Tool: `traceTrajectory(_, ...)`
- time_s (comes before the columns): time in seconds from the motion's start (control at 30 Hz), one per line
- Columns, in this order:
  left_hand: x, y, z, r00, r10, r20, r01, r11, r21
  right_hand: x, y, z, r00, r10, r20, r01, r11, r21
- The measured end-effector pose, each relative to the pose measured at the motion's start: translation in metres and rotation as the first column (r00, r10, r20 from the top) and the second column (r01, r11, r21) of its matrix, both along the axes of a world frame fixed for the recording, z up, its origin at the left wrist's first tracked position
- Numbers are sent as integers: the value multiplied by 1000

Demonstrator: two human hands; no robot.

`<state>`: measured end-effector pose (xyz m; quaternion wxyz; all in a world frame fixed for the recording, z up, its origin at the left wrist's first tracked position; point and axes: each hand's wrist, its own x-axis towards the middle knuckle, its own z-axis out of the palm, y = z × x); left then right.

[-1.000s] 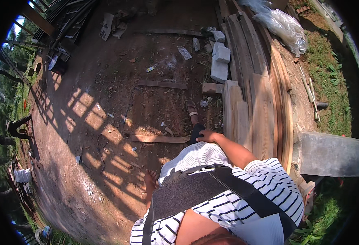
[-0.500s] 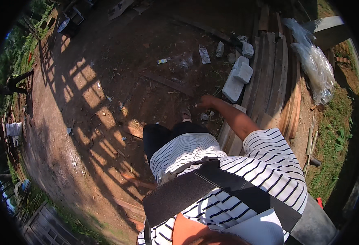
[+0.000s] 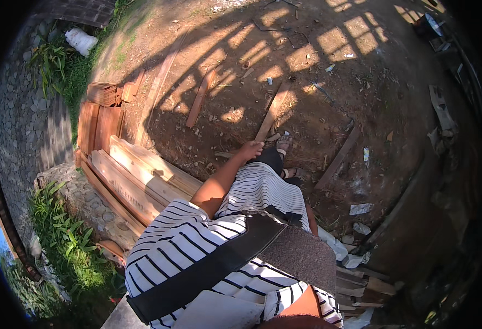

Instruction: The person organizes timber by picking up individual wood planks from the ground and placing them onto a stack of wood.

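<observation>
My left hand [image 3: 250,149] hangs low in front of my left thigh, with its fingers curled. Whether anything is inside them is hidden. Just past the knuckles, the near end of a narrow wooden plank [image 3: 272,112] lies on the dirt; I cannot tell if the hand touches it. A short wood scrap [image 3: 274,137] rests beside that end. Of my right arm only a strip of forearm [image 3: 310,219] shows along the striped shirt; the right hand is out of sight. My sandalled foot [image 3: 284,142] is just right of the left hand.
Stacked boards [image 3: 142,178] lie close on my left, with shorter reddish boards [image 3: 101,129] beyond. Another plank [image 3: 202,98] is on the ground ahead; a dark board [image 3: 338,159] lies right. Pale blocks [image 3: 337,247] sit near my right side. A black pot [image 3: 428,26] stands far right.
My view has swung left, bringing the stacked reddish boards into sight on the left. The outstretched right hand has gone from view, and my left hand has come into it.
</observation>
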<state>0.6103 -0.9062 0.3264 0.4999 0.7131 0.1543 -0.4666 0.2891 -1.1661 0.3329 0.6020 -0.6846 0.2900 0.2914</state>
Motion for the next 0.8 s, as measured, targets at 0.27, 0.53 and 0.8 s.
traceTrajectory(0.27,-24,40,-56,970,-125,-207,194,915,353,-1,-118,-81,875,-452,-171,436,891,-126)
traceTrajectory(0.53,10,-1,-287,977,-204,58,149,854,499,33,-170,-360,870,-413,-270,311,884,-349)
traceTrajectory(0.8,94,-103,-579,823,-530,204,230,640,733,-25,-278,-638,824,-432,-368,-50,591,-805)
